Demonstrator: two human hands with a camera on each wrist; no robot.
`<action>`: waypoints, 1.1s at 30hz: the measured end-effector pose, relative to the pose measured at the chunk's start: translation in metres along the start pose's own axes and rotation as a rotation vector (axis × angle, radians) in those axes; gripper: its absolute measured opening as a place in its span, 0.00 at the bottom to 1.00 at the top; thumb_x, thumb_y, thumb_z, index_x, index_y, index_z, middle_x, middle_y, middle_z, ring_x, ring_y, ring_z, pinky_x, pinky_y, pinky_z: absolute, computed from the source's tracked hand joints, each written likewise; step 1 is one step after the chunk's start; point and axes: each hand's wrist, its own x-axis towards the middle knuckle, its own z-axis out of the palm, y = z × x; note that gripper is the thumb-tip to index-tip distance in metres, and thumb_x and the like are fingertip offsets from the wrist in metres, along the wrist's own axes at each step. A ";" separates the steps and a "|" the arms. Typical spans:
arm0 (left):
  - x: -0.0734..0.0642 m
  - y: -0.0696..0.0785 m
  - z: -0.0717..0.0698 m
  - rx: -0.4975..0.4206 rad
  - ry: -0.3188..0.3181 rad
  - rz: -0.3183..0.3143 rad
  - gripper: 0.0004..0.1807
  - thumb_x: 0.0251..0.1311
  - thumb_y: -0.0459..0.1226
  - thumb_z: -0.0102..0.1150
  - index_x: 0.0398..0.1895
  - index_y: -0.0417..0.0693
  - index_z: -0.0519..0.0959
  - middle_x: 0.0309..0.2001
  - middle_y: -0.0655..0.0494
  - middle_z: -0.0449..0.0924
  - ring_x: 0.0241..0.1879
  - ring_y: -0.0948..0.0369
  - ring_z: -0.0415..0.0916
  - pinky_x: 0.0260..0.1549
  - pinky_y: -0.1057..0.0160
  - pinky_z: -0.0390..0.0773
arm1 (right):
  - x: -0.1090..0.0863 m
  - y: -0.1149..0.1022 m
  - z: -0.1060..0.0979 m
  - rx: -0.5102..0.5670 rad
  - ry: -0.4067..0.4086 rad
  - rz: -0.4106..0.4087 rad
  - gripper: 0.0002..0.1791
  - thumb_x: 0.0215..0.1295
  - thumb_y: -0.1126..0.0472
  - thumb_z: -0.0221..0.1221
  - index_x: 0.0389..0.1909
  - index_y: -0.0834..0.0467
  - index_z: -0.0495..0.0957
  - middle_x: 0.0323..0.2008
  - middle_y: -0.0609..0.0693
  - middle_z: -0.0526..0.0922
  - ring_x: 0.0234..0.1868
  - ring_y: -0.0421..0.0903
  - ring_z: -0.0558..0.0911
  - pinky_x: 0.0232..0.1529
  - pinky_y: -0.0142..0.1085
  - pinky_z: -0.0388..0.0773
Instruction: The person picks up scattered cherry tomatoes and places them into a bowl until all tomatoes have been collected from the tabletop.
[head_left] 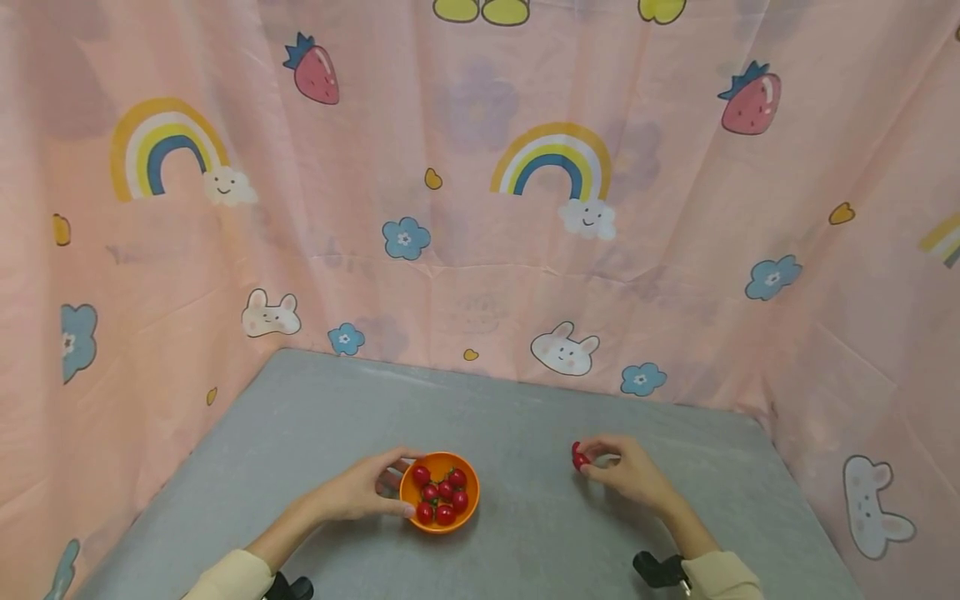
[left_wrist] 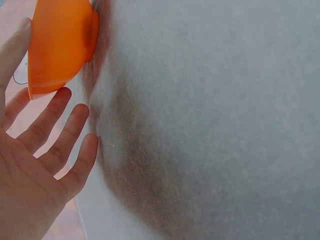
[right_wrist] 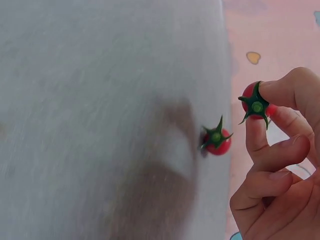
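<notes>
An orange bowl stands on the grey tabletop with several cherry tomatoes inside. My left hand holds the bowl from its left side, thumb at the near rim and index finger at the far one; in the left wrist view the other fingers spread below the bowl's wall. To the right, my right hand pinches a cherry tomato with a green calyx between thumb and index finger. A second cherry tomato lies on the table just beyond that hand.
The grey tabletop extends around both hands. A pink printed curtain hangs along its back and sides. Dark wrist mounts stick out near both sleeves.
</notes>
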 end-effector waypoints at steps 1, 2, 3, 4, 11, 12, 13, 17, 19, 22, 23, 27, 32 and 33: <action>0.000 0.000 0.000 0.002 0.001 0.000 0.37 0.59 0.44 0.75 0.71 0.56 0.69 0.59 0.51 0.77 0.49 0.56 0.80 0.48 0.51 0.79 | 0.001 -0.001 0.001 -0.001 0.004 -0.008 0.11 0.64 0.63 0.69 0.45 0.60 0.84 0.40 0.49 0.85 0.44 0.50 0.79 0.39 0.37 0.77; 0.000 0.000 0.000 0.004 0.001 -0.001 0.37 0.59 0.44 0.75 0.71 0.56 0.69 0.59 0.51 0.77 0.49 0.56 0.80 0.48 0.50 0.79 | 0.002 -0.002 0.002 -0.003 0.010 -0.014 0.11 0.63 0.63 0.70 0.45 0.60 0.84 0.40 0.49 0.85 0.44 0.49 0.80 0.39 0.36 0.77; 0.000 0.000 0.000 0.005 0.002 -0.002 0.37 0.59 0.44 0.75 0.71 0.56 0.69 0.59 0.51 0.77 0.49 0.57 0.80 0.48 0.50 0.79 | 0.003 -0.003 0.004 -0.005 0.014 -0.025 0.10 0.63 0.63 0.70 0.44 0.59 0.84 0.39 0.49 0.86 0.43 0.49 0.80 0.38 0.36 0.77; 0.000 0.000 0.000 0.005 0.002 -0.003 0.37 0.59 0.44 0.75 0.71 0.56 0.69 0.59 0.51 0.77 0.49 0.56 0.80 0.48 0.50 0.79 | 0.005 -0.004 0.006 -0.009 0.019 -0.031 0.10 0.63 0.62 0.70 0.44 0.59 0.85 0.39 0.48 0.86 0.43 0.49 0.80 0.38 0.35 0.77; 0.000 0.002 0.000 -0.002 -0.003 -0.009 0.37 0.59 0.44 0.75 0.71 0.55 0.69 0.59 0.50 0.76 0.49 0.56 0.80 0.49 0.50 0.79 | 0.016 -0.012 0.016 -0.005 0.013 -0.042 0.09 0.63 0.62 0.70 0.44 0.56 0.85 0.39 0.46 0.85 0.44 0.51 0.79 0.42 0.37 0.78; 0.000 0.002 0.000 -0.002 -0.004 -0.008 0.37 0.59 0.44 0.75 0.71 0.55 0.69 0.59 0.50 0.76 0.49 0.56 0.80 0.49 0.50 0.80 | 0.017 -0.014 0.017 -0.006 0.011 -0.045 0.09 0.63 0.62 0.70 0.44 0.56 0.85 0.40 0.46 0.85 0.45 0.52 0.79 0.42 0.38 0.77; 0.000 0.002 0.000 -0.003 -0.004 -0.007 0.37 0.59 0.44 0.75 0.71 0.55 0.69 0.59 0.50 0.76 0.49 0.56 0.80 0.49 0.50 0.80 | 0.019 -0.016 0.019 -0.010 0.010 -0.049 0.09 0.63 0.62 0.70 0.44 0.56 0.85 0.39 0.46 0.85 0.44 0.53 0.79 0.42 0.37 0.77; 0.000 0.003 0.000 -0.002 -0.003 -0.001 0.37 0.59 0.44 0.74 0.71 0.55 0.69 0.59 0.49 0.76 0.50 0.55 0.80 0.48 0.50 0.79 | 0.024 -0.026 0.023 -0.012 -0.006 -0.094 0.09 0.62 0.63 0.70 0.43 0.57 0.85 0.38 0.47 0.85 0.41 0.55 0.78 0.37 0.36 0.74; -0.001 0.002 0.000 -0.001 -0.002 -0.001 0.37 0.59 0.44 0.74 0.71 0.54 0.69 0.59 0.49 0.76 0.49 0.55 0.79 0.48 0.50 0.79 | 0.026 -0.031 0.026 -0.009 -0.019 -0.116 0.09 0.62 0.64 0.69 0.43 0.57 0.85 0.38 0.47 0.84 0.41 0.54 0.78 0.38 0.36 0.75; -0.001 0.002 0.000 0.004 0.001 -0.001 0.37 0.59 0.44 0.74 0.71 0.55 0.69 0.59 0.50 0.76 0.49 0.55 0.79 0.48 0.50 0.79 | 0.030 -0.037 0.032 -0.002 -0.034 -0.131 0.09 0.63 0.64 0.69 0.43 0.57 0.86 0.39 0.47 0.84 0.44 0.53 0.79 0.41 0.37 0.76; -0.001 0.002 0.000 0.005 0.002 0.000 0.37 0.59 0.44 0.75 0.71 0.55 0.69 0.59 0.50 0.76 0.49 0.55 0.79 0.48 0.50 0.79 | 0.032 -0.038 0.034 0.003 -0.040 -0.132 0.09 0.63 0.64 0.69 0.44 0.57 0.86 0.39 0.46 0.84 0.45 0.53 0.79 0.42 0.38 0.76; -0.001 0.002 0.000 0.009 0.003 0.000 0.37 0.59 0.44 0.74 0.71 0.55 0.69 0.59 0.50 0.77 0.49 0.55 0.79 0.48 0.50 0.79 | 0.036 -0.044 0.042 0.017 -0.057 -0.130 0.09 0.63 0.65 0.69 0.44 0.56 0.86 0.40 0.46 0.84 0.46 0.57 0.79 0.43 0.38 0.77; -0.001 0.002 0.000 0.011 0.001 0.000 0.37 0.59 0.44 0.75 0.71 0.55 0.69 0.58 0.51 0.77 0.49 0.56 0.79 0.48 0.50 0.78 | 0.042 -0.050 0.052 0.028 -0.085 -0.127 0.09 0.63 0.64 0.69 0.44 0.55 0.86 0.39 0.46 0.83 0.45 0.58 0.78 0.41 0.36 0.77; -0.001 0.002 0.000 0.010 0.001 0.000 0.37 0.59 0.44 0.75 0.71 0.55 0.69 0.58 0.51 0.77 0.49 0.56 0.79 0.48 0.50 0.78 | 0.043 -0.051 0.054 0.032 -0.092 -0.127 0.09 0.63 0.64 0.69 0.44 0.55 0.86 0.39 0.46 0.83 0.44 0.57 0.78 0.39 0.36 0.77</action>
